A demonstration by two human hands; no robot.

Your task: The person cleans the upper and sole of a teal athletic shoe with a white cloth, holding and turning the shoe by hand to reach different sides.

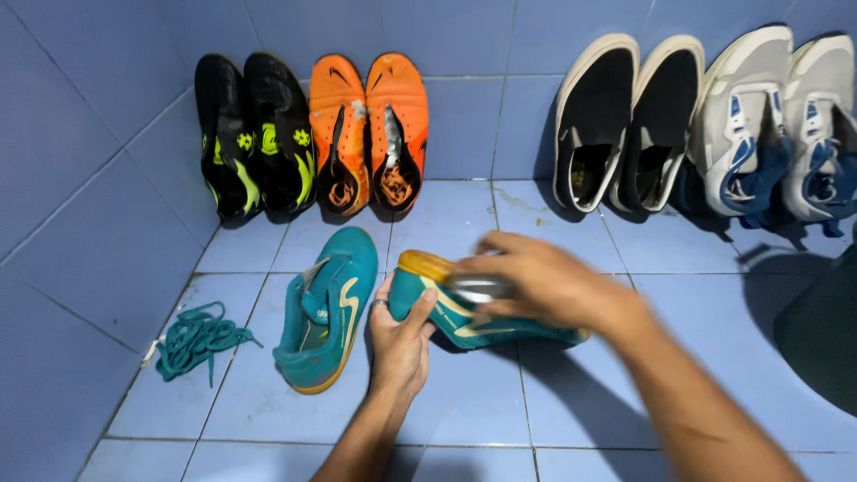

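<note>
1. Teal shoe (464,323), lying on its side near the middle of the floor, long axis running left to right, one yellow-edged end toward the left and slightly up, the other end toward the lower right.
2. Left hand (399,344), gripping the shoe's left end from below; thumb pressed on the near side, remaining fingers wrapped behind; ring on one finger.
3. Right hand (544,286), laid over the top of the shoe, fingers curled together around a small blurred object (478,287); kind of object not discernible.
4. Second teal shoe (326,308), just left of the held one, flat on the floor, opening up, long axis from lower left to upper right, no lace visible.
5. Teal lace (196,337), heaped loosely on the floor, well left of both shoes, near the left wall.
6. Black-and-green pair (256,136) and orange pair (368,132), propped against the back wall, openings down.
7. Black-and-white slip-ons (625,120) and white-and-blue sneakers (786,120), propped likewise further right.
8. Floor (464,402) and walls (80,178), covered in large pale blue tiles; corner at left; dark shadow at right edge.
</note>
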